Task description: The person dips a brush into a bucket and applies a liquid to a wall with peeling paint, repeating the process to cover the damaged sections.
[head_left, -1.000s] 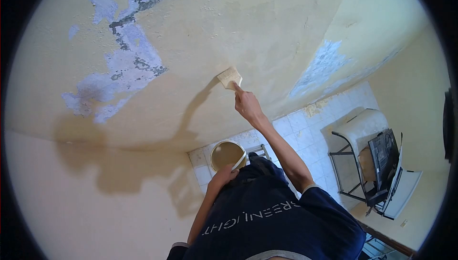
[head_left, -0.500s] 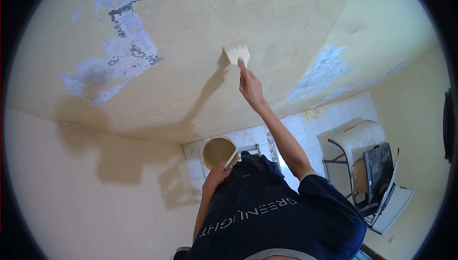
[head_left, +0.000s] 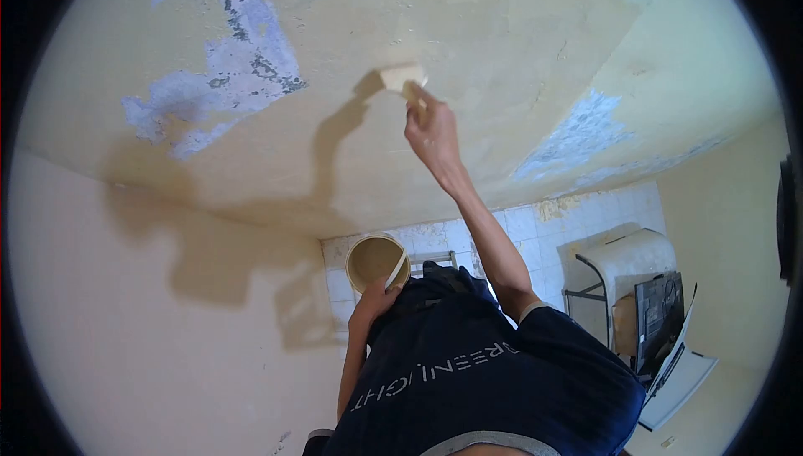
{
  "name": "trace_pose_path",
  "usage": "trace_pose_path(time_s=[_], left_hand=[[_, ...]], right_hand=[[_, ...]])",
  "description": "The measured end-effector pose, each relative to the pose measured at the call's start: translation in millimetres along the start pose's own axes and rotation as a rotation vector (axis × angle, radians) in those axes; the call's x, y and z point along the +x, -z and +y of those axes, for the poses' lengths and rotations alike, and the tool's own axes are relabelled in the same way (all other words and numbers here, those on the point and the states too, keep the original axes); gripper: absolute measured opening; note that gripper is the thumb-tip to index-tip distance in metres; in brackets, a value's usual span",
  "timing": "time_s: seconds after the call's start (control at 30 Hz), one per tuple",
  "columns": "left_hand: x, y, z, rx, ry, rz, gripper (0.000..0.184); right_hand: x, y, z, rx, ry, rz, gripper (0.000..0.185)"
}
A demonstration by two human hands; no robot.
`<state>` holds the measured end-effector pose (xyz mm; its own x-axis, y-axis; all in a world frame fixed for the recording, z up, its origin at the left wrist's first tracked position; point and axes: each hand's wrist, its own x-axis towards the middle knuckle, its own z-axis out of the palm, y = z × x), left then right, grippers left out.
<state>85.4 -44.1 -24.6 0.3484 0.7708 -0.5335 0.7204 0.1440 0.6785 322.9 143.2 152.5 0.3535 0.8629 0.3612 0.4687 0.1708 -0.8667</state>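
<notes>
My right hand is closed around the handle of a wide, cream-coloured paintbrush. The brush head meets the beige wall, and its bristles look blurred. Low at my waist, my left hand grips a round bucket on its near side. A pale strip runs from my fingers across the bucket's opening; whether it is a handle or a stick I cannot tell. Left of the brush, a peeled patch shows white and grey beneath the paint. Another bare patch lies to the right.
Part of a metal ladder-like frame shows behind the bucket. White floor tiles run along the wall's foot. To the right stand a pale chair or table with metal legs and a dark flat panel leaning against it.
My right hand and the brush have shifted slightly left and up across the wall, with the brush now tilted differently. The view has moved a little. My left hand still grips the bucket.
</notes>
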Motion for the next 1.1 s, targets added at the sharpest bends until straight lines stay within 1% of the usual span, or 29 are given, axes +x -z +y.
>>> trace_pose_path(time_s=[0.03,0.07,0.13,0.17,0.23,0.27,0.3,0.37,0.43,0.53,0.6,0.63,0.67,0.7,0.77,0.8,0.83,0.87,0.9,0.97,1.03,1.07,1.1], left_hand=[[0.0,-1.9,-3.7,-0.008,-0.027,0.046,0.046],[-1.1,-1.5,-3.1,-0.021,-0.020,0.047,0.046],[-5.4,1.4,-1.3,-0.049,0.032,-0.002,0.048],[-9.5,0.0,-4.1,-0.058,0.045,-0.008,0.048],[-8.7,3.4,-3.4,-0.080,0.045,-0.002,0.048],[-8.2,5.8,-2.5,-0.081,0.042,-0.003,0.048],[-9.9,10.7,2.3,-0.079,0.038,-0.017,0.048],[-7.8,17.7,3.7,-0.075,0.032,-0.027,0.049],[-4.3,19.6,-2.5,-0.017,0.037,-0.049,0.050],[-1.4,19.0,-14.6,-0.039,-0.013,-0.025,0.050],[-9.8,28.5,3.8,-0.042,0.005,-0.029,0.050],[-10.9,34.0,10.6,-0.045,0.014,-0.026,0.049],[-8.6,34.2,5.9,-0.042,0.009,-0.020,0.049],[-4.0,30.6,-4.4,-0.023,0.008,-0.019,0.048],[3.8,25.8,-23.7,-0.003,-0.010,-0.003,0.048],[5.4,19.7,-33.5,-0.010,-0.104,0.055,0.047],[0.2,19.5,-26.1,-0.020,-0.189,0.102,0.047],[-2.4,21.6,-21.1,-0.013,-0.051,-0.006,0.047],[-2.1,19.1,-21.1,-0.017,-0.045,-0.014,0.047],[1.5,15.7,-25.7,0.018,-0.051,-0.041,0.048],[4.4,9.0,-35.1,0.027,-0.077,-0.025,0.048],[6.3,6.3,-39.7,0.038,-0.103,-0.016,0.048],[8.2,3.9,-44.0,0.031,-0.096,-0.009,0.048]], right_hand=[[11.2,-0.8,0.2,0.050,0.186,0.124,0.039],[19.4,-0.6,2.4,0.101,0.366,0.245,0.039],[20.4,29.3,-46.6,0.139,0.239,0.233,0.041],[20.0,33.4,-50.8,0.137,0.229,0.220,0.041],[31.0,37.9,-53.4,0.189,0.375,0.279,0.053],[33.3,33.9,-40.5,0.125,0.347,0.211,0.062],[36.7,21.7,-16.0,0.123,0.349,0.214,0.062],[36.2,-13.7,48.4,-0.086,0.556,0.184,0.068],[10.9,-39.6,104.2,-0.258,0.496,0.130,0.072],[-38.1,-56.4,140.8,-0.460,0.208,-0.129,0.069],[-68.2,-63.8,170.3,-0.530,0.056,-0.324,0.065],[-79.8,-70.8,198.9,-0.550,-0.005,-0.422,0.063],[-99.4,-84.3,253.8,-0.529,-0.071,-0.511,0.058],[-117.7,-92.6,291.9,-0.508,-0.136,-0.601,0.054],[-153.0,-79.5,271.1,-0.448,-0.225,-0.543,0.047],[-158.5,-77.7,262.3,-0.390,-0.197,-0.485,0.044],[-163.2,-75.9,250.6,-0.334,-0.182,-0.437,0.042],[-160.2,-75.3,242.5,-0.315,-0.194,-0.444,0.041],[-151.8,-75.7,230.3,-0.318,-0.202,-0.450,0.041],[-119.1,-81.4,198.1,-0.242,-0.042,-0.399,0.038],[-75.1,-72.9,123.2,-0.123,0.016,-0.286,0.031],[-47.8,-79.4,116.5,-0.040,0.167,-0.185,0.029],[-19.8,-64.2,61.2,-0.036,0.132,-0.198,0.029]])
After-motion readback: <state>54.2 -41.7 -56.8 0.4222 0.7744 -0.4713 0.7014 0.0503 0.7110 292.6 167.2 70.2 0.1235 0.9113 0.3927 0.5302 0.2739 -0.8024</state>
